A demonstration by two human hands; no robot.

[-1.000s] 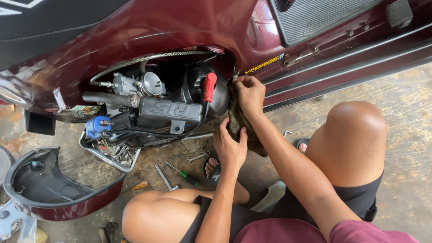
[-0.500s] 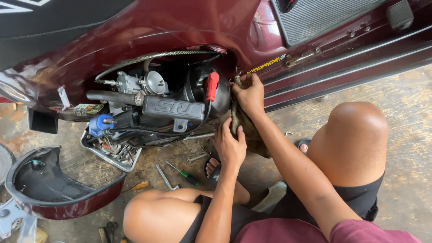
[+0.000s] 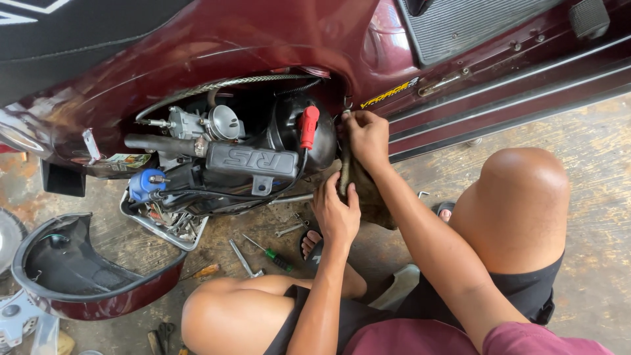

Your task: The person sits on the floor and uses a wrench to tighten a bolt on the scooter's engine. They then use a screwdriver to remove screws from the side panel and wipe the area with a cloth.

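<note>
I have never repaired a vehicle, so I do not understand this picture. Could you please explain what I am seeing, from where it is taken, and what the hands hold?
The camera sits on a person's head and looks down, so you see their own arms and bare knees as they squat on a concrete floor. In front of them is a dark red scooter with a side cover taken off, so the engine parts show, among them a red cap. The right hand presses a dirty brown rag against the edge of the opening. The left hand holds the rag lower down. On the floor lie a removed dark red body panel, a metal tray of small parts, a green-handled screwdriver and a wrench.
</note>
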